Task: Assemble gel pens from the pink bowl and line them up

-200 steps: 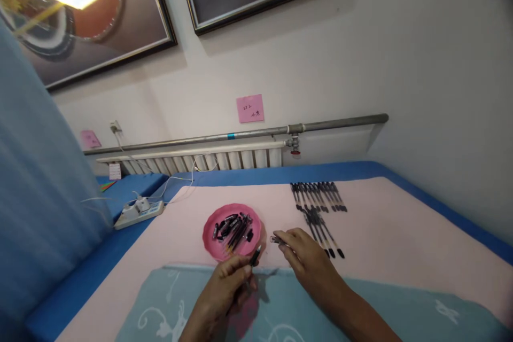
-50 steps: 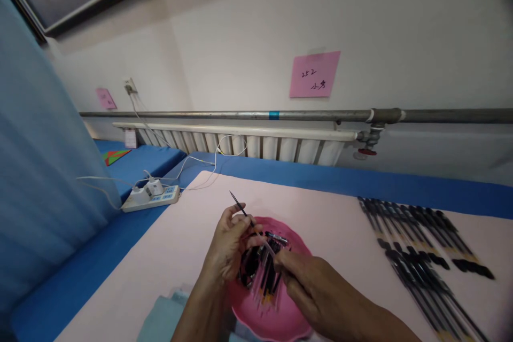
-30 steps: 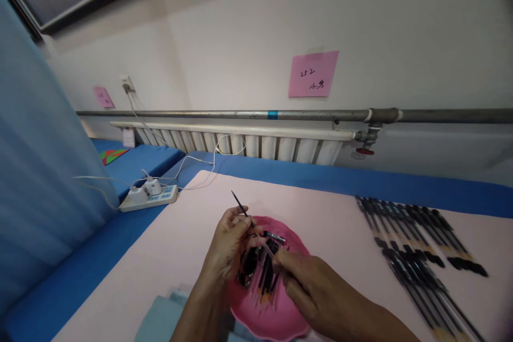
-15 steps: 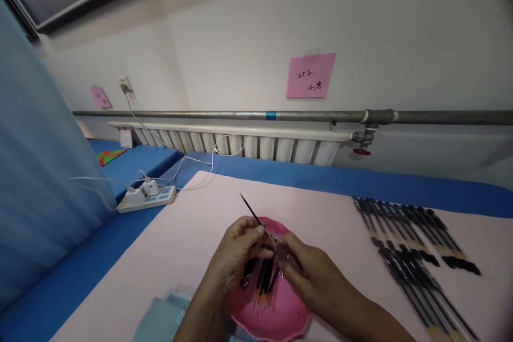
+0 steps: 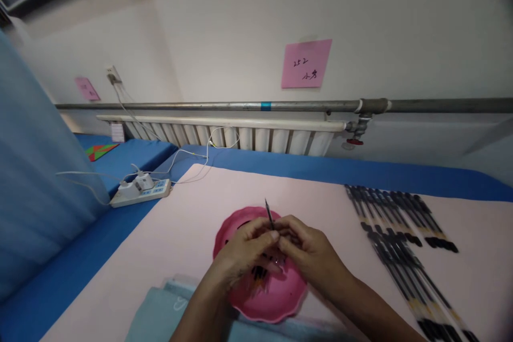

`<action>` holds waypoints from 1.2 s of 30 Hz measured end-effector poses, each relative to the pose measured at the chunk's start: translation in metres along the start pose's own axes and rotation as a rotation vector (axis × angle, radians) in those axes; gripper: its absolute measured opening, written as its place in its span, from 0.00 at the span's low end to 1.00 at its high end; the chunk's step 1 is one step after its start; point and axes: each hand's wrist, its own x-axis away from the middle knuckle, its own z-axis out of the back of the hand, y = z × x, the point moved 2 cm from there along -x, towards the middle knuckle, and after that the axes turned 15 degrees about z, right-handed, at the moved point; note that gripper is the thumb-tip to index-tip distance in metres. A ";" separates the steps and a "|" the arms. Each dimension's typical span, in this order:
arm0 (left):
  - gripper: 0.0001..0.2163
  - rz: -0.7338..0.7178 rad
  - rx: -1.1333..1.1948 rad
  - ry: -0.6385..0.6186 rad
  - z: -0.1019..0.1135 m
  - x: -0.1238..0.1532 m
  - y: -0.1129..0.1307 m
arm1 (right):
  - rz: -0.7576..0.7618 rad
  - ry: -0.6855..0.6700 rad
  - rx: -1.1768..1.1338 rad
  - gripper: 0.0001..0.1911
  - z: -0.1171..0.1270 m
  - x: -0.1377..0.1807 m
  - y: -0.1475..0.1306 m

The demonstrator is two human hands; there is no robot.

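Note:
My left hand [image 5: 250, 248] and my right hand [image 5: 306, 246] meet over a pink scalloped plate [image 5: 276, 310], both closed. Between their fingertips a thin dark pen refill [image 5: 268, 212] stands nearly upright, point up; its lower part is hidden by the fingers. Whether the right fingers also hold another small part cannot be seen. Black pen parts [image 5: 259, 273] with yellowish ends lie in the plate, partly covered by my hands.
Black pens lie in a far row [image 5: 395, 208] and a near row [image 5: 409, 272] at the right of the pink sheet [image 5: 192, 214]. A folded teal cloth [image 5: 156, 310] lies at the front. A power strip [image 5: 140, 196] with white cables sits at left. Behind runs a radiator [image 5: 260, 139].
The refill has turned from leaning left to nearly upright, with less of it showing. My hands have come closer together. The whole view has shifted slightly.

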 end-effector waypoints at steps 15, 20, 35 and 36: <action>0.14 -0.184 0.082 0.520 0.051 0.006 0.020 | 0.236 -0.300 0.732 0.10 0.026 -0.004 0.005; 0.13 -0.270 0.008 0.679 0.065 0.013 0.024 | 0.261 -0.301 0.725 0.10 0.020 -0.004 0.005; 0.10 -0.355 0.052 0.742 0.074 0.014 0.027 | 0.357 -0.661 0.638 0.11 -0.050 -0.027 -0.026; 0.10 -0.354 0.043 0.742 0.074 0.014 0.027 | 0.364 -0.656 0.621 0.11 -0.057 -0.029 -0.025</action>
